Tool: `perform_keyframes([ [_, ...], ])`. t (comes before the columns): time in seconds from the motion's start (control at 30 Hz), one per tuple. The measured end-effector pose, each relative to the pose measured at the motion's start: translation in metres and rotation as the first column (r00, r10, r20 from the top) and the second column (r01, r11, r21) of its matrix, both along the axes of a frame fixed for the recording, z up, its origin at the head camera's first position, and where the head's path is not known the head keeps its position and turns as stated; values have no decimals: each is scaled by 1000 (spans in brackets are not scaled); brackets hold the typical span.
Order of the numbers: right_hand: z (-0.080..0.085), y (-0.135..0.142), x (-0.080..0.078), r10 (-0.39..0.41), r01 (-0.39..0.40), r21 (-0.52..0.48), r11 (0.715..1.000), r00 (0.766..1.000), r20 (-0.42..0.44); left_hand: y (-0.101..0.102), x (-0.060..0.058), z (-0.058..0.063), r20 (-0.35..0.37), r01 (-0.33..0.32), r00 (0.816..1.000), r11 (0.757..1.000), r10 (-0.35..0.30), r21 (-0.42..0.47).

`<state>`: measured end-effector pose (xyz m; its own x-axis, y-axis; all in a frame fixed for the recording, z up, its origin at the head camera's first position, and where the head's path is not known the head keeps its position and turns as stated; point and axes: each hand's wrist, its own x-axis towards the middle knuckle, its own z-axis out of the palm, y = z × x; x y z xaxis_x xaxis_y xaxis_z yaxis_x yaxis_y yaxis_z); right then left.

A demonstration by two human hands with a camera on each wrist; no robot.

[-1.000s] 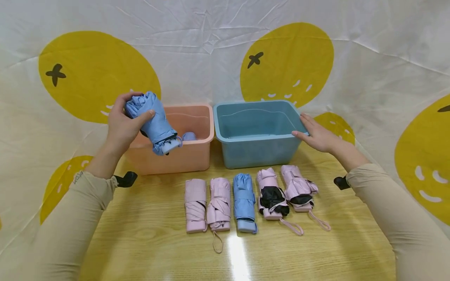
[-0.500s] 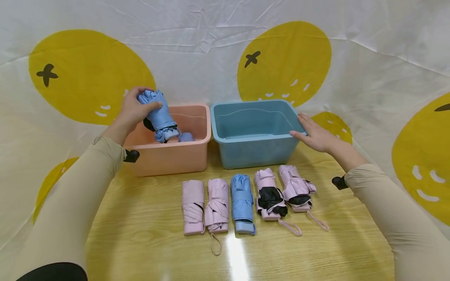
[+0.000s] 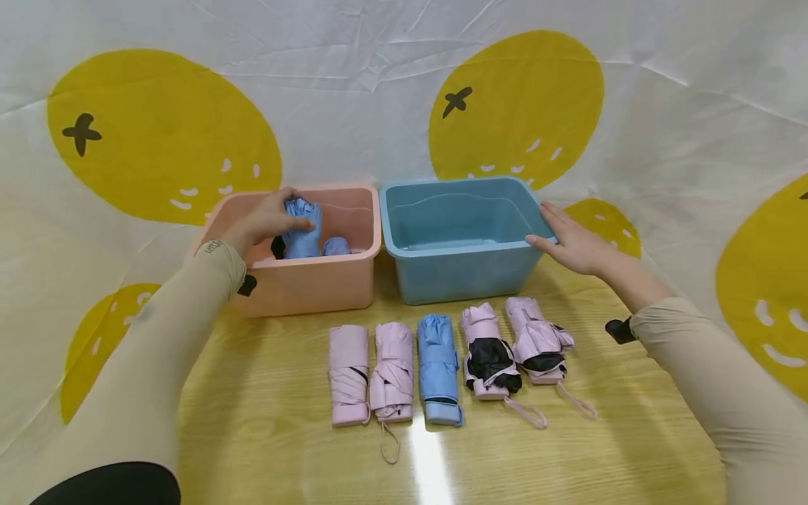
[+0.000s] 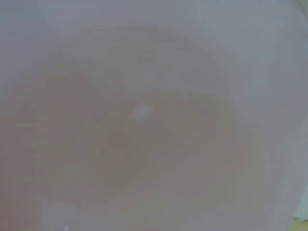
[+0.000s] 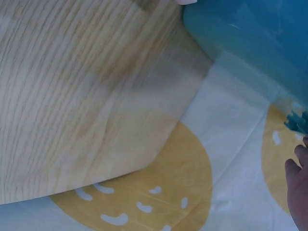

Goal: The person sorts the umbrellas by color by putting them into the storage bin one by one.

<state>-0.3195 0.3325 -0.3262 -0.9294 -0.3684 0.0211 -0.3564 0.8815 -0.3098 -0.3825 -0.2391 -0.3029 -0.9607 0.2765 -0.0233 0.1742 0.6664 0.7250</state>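
Note:
In the head view my left hand (image 3: 271,216) grips a blue folded umbrella (image 3: 304,235), lowered inside the peach bin (image 3: 309,284). The umbrella's lower end is hidden behind the bin's front wall. Beside it in the same bin a rounded blue-violet end (image 3: 337,245) shows, probably another folded umbrella. My right hand (image 3: 576,242) rests with fairly straight fingers on the right rim of the teal bin (image 3: 461,270). The right wrist view catches part of that hand (image 5: 299,187) near the teal bin (image 5: 255,43). Blur fills the left wrist view.
A row of folded umbrellas lies on the wooden table (image 3: 284,435) before the bins: several pink ones, such as the leftmost umbrella (image 3: 349,375), and a blue umbrella (image 3: 438,368) in the middle. Behind the bins hangs a white cloth (image 3: 353,133) with yellow fruit shapes.
My left hand has carried the blue umbrella rightward and down, from above the peach bin's left part into it. The right hand stays on the teal bin's rim.

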Motion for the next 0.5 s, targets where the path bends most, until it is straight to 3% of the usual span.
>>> perform_keyframes([
  [0.2,-4,-3,2,15,-15,15,1000,1000,12,-4,9,-26,56,6,998,999,-3,-50],
  [0.5,7,-7,7,15,-15,7,1000,1000,14,-15,9,-28,27,31,999,990,-27,-135],
])
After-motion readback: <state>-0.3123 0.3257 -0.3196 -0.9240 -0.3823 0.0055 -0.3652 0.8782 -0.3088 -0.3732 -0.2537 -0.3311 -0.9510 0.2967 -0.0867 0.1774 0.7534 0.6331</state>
